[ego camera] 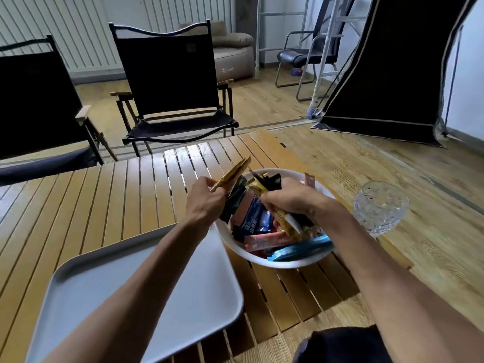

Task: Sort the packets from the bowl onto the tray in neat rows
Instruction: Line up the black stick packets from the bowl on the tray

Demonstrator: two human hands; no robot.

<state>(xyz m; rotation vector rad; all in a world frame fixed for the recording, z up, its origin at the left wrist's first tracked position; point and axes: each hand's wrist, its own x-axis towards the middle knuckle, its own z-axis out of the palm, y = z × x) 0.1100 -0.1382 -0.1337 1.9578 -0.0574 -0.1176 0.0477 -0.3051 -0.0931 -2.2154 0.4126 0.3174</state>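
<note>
Hands both over bowl [288, 263], both closed on packets. Left hand [205, 203] pinches few gold packets [231, 174], ends fanning up past bowl's far-left rim. Right hand [289, 200] curls round small bunch, gold-and-white stick [286, 220] pointing down among other packets [258, 225] heaped in bowl. Packets probably light, thin, bendy; glossy film likely slippery. Best pinch at middle or flat sealed end, few at once. Tray [146, 284] just left of bowl on surface [117, 195], under left forearm, no packet on visible part.
</note>
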